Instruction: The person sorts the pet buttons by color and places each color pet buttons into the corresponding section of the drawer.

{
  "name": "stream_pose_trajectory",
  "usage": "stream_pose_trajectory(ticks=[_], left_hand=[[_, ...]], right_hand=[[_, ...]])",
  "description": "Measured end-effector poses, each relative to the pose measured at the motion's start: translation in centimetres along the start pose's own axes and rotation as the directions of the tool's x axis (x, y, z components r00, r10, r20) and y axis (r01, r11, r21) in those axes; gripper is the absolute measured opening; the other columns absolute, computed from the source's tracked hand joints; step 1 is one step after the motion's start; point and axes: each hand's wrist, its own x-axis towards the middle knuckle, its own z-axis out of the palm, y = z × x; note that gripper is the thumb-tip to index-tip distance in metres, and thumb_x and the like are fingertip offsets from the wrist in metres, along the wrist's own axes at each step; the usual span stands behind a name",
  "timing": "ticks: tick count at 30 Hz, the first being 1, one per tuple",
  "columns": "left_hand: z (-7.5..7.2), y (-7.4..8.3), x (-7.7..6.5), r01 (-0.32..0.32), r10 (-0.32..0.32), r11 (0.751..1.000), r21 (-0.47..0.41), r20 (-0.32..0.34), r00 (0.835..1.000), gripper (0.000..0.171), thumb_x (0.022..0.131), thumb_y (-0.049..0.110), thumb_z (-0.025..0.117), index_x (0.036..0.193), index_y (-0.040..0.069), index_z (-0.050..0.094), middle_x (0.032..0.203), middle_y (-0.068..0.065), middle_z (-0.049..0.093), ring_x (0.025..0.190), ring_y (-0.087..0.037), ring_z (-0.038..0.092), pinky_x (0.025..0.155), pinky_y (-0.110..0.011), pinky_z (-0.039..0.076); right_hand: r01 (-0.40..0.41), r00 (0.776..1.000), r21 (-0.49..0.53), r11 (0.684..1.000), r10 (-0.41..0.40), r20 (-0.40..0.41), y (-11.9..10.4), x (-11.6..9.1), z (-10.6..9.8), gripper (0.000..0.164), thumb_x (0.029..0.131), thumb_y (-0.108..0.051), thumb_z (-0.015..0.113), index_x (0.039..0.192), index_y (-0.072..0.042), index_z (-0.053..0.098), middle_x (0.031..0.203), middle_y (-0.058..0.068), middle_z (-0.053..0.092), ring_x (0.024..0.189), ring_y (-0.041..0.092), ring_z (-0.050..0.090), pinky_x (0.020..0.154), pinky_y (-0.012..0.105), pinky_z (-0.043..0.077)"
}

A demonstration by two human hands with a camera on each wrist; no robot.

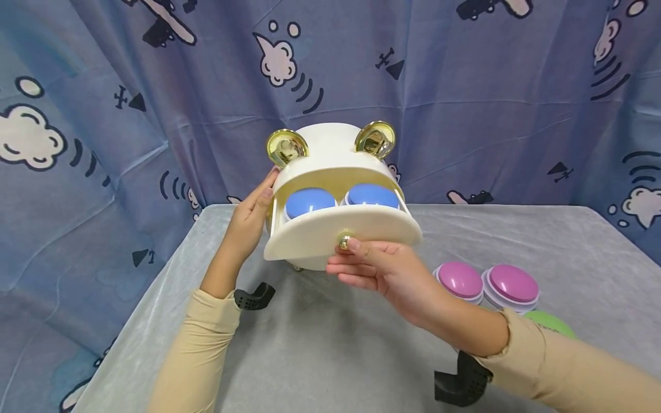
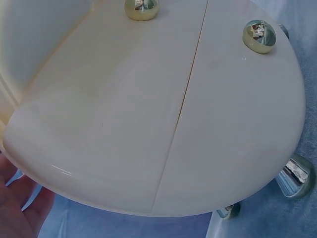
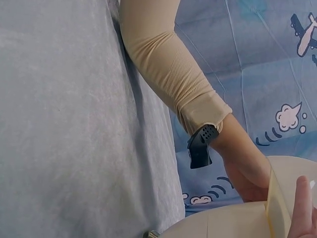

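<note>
A white bear-shaped storage box [image 1: 330,136] with gold ears and gold feet is in the head view. Its upper drawer [image 1: 299,238] is pulled out, with two blue-lidded round containers [image 1: 310,202] inside. My right hand [image 1: 395,272] pinches the drawer's gold knob [image 1: 344,240], the thumb at its right side. Against the box's left side rests my left hand [image 1: 250,218], fingers mostly straight and partly hidden behind the box. The left wrist view shows the pale box front, a lower drawer knob [image 2: 259,36] and some left fingers [image 2: 37,210].
Two round containers with pink lids [image 1: 461,280] stand on the grey cloth-covered table [image 1: 310,355] at the right. A green lid [image 1: 549,323] shows partly behind my right forearm. A blue patterned curtain [image 1: 465,115] hangs behind the table.
</note>
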Motion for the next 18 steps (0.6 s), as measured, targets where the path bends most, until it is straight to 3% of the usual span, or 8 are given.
stream_pose_trajectory(ticks=[18], left_hand=[[-0.1, 0.0, 0.1, 0.007, -0.007, 1.000, 0.001, 0.012, 1.000, 0.048, 0.109, 0.036, 0.032, 0.155, 0.022, 0.035, 0.163, 0.011, 0.027, 0.151, -0.005, 0.023, 0.127, -0.032, 0.019]], right_hand=[[0.036, 0.999, -0.009, 0.999, -0.036, 0.012, -0.6, 2.2, -0.5, 0.042, 0.103, -0.019, 0.054, 0.126, 0.017, 0.053, 0.095, 0.004, 0.077, 0.095, 0.013, 0.074, 0.091, 0.030, 0.058]])
